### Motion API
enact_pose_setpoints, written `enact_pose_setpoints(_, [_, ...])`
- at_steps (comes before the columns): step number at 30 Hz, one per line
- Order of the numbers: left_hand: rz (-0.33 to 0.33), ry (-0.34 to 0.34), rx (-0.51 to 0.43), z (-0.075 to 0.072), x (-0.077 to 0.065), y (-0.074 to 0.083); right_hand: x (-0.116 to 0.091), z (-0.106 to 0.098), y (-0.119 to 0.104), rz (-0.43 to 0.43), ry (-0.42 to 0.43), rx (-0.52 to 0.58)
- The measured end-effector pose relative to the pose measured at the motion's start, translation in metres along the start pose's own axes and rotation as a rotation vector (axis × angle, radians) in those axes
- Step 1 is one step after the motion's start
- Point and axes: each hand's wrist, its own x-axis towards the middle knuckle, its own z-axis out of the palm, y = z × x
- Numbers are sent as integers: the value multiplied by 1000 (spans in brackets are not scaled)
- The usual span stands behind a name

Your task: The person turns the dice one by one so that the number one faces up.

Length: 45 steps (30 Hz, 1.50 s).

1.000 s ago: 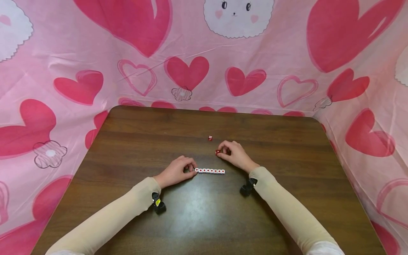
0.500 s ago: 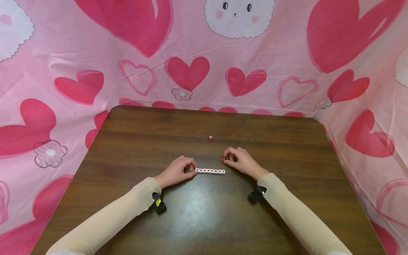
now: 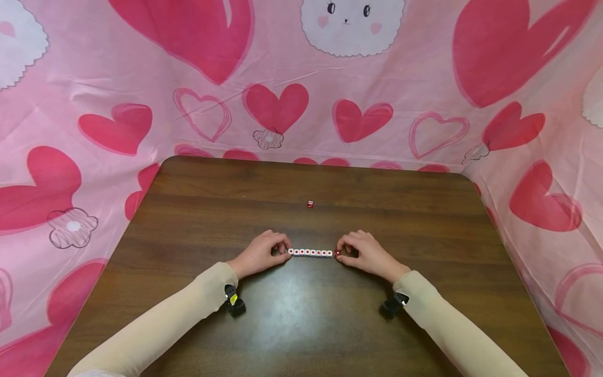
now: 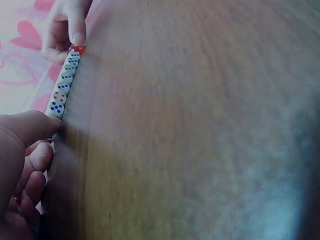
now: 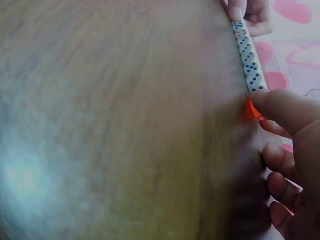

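A straight row of several white dice (image 3: 311, 253) lies on the table in the head view, a red dot on each top face. At its left end my left hand (image 3: 260, 255) pinches the last white die between thumb and forefinger. My right hand (image 3: 371, 255) grips a translucent red die (image 3: 337, 253) at the row's right end, in line with the white dice. In the left wrist view the red die (image 4: 78, 49) appears against the far end of the row. The right thumb partly covers that red die (image 5: 253, 108) in the right wrist view.
A second red die (image 3: 310, 204) sits alone on the brown wooden table (image 3: 226, 188), beyond the row. Pink cloth (image 3: 282, 63) printed with hearts hangs behind the table and along both sides.
My right hand has brought the red die right and toward me, from beyond the row to its right end. The left hand and white dice have stayed in place.
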Motion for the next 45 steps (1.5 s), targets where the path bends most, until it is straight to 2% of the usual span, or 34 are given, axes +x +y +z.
enact_pose_setpoints(6, [9, 7, -7, 0, 0, 1, -1, 5, -4, 0, 42, -45])
enact_pose_setpoints(13, [-11, 8, 6, 1, 0, 3, -3, 8, -3, 12, 61, -44])
enact_pose_setpoints(16, [0, 7, 0, 0, 0, 4, -3, 9, -3, 25, 63, -40])
enact_pose_setpoints(19, [-9, -40, -30, -4, 1, 4, -4, 10, -3, 29, 70, -37])
enact_pose_setpoints(23, [-78, -134, -139, -15, 6, 4, -5, 12, -2, 33, 72, -33])
enact_pose_setpoints(27, [-159, -136, -185, -30, 20, 7, -6, 12, -2, 47, 72, -30])
enact_pose_setpoints(31, [-200, -92, -151, -37, 38, 10, -5, 12, -2, 51, 75, -17])
enact_pose_setpoints(38, [-168, 39, -113, -29, 74, 7, -5, 12, 0, 52, 79, -18])
enact_pose_setpoints(45, [-197, 111, -137, -22, 102, 3, -6, 14, 0, 48, 89, -15])
